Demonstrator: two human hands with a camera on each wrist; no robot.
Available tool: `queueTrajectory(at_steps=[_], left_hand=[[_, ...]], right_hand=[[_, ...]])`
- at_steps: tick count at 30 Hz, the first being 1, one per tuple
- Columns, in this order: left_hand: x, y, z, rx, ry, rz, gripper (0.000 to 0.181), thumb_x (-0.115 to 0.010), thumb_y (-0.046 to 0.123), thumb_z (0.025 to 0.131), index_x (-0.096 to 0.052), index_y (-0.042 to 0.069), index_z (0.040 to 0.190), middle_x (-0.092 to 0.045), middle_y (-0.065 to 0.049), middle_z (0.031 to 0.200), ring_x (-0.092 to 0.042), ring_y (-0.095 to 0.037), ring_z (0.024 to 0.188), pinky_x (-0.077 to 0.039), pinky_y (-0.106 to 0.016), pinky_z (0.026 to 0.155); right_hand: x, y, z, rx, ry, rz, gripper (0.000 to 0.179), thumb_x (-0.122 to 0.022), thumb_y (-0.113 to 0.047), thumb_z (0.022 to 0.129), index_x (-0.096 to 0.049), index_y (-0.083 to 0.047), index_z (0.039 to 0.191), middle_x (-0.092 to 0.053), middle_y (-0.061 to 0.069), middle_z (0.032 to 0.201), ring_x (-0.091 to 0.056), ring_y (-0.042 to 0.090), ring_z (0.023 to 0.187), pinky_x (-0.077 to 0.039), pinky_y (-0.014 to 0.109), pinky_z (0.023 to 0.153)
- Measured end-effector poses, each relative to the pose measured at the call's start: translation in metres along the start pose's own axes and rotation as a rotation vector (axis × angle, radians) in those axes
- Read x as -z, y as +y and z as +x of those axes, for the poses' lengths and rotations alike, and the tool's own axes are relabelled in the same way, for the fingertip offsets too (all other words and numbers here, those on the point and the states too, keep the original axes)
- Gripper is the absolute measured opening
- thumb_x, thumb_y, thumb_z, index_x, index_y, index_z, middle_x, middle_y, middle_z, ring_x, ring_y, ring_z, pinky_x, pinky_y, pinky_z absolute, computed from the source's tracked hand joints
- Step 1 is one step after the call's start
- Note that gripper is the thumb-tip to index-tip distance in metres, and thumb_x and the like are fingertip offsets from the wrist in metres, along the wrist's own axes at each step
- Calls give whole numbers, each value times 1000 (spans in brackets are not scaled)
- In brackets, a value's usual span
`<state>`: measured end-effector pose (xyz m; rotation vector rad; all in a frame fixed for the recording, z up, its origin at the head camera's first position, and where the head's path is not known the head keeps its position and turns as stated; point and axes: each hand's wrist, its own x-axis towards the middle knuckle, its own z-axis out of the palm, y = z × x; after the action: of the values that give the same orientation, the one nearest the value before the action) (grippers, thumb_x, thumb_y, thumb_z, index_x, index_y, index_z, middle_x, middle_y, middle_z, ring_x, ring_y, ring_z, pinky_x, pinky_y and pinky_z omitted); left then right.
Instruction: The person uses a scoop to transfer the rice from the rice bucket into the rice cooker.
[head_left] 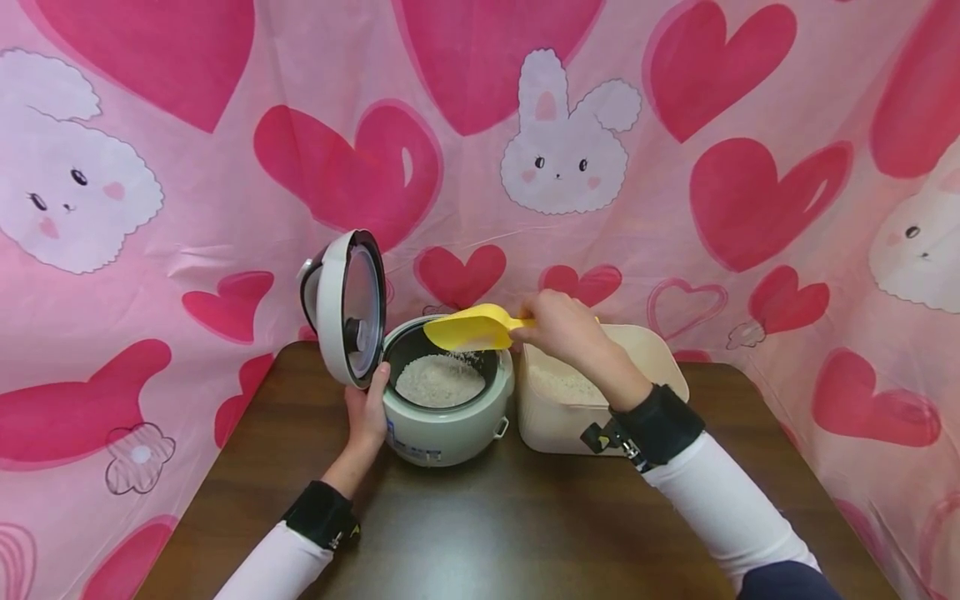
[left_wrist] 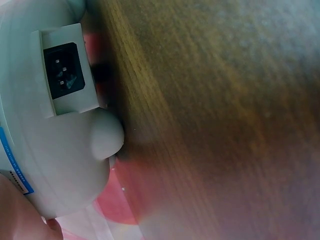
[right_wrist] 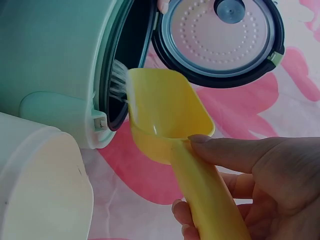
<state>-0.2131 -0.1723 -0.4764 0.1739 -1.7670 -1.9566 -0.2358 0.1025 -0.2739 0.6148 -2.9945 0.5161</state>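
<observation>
My right hand [head_left: 566, 329] grips the handle of a yellow scoop [head_left: 472, 327], its thumb lying along the handle's top in the right wrist view. Tilted over the open rice cooker [head_left: 442, 437], the scoop sheds grains, which streak past its lip in the right wrist view. White rice [head_left: 438, 381] lies in the dark inner pot. My left hand [head_left: 366, 417] rests against the cooker's left side, thumb straight and pointing up near the rim by the raised lid [head_left: 348, 308]. Most of its other fingers are hidden.
A cream bin [head_left: 547, 429] holding rice stands just right of the cooker, under my right forearm. Both stand on a dark wooden table [head_left: 465, 533]. A pink cloth [head_left: 465, 208] with hearts and rabbits hangs behind. The cooker's power socket [left_wrist: 64, 70] shows in the left wrist view.
</observation>
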Motion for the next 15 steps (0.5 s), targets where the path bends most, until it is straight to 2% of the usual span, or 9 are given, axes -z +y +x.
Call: queueTrajectory(at_steps=[7,15], left_hand=[[-1,0,1,-8,9,6,52,-56,22,102,-49,0,148,-55,-20,149,-51,-6,124,-34,-31,115],[-1,0,0,-5,6,2,52,-56,23,102,-49,0,148,-54,-20,150,-51,-5,124,-34,-29,114]], right_hand=[[-4,4,0,-12,-24,5,25,-82,-29,88,-71,-8,97,-67,4,84,-57,24,77,-53,35,67],[-7,15,0,8,-72,91,28,-81,-30,90,-66,-7,97,-63,6,81,-56,23,75,-51,32,65]])
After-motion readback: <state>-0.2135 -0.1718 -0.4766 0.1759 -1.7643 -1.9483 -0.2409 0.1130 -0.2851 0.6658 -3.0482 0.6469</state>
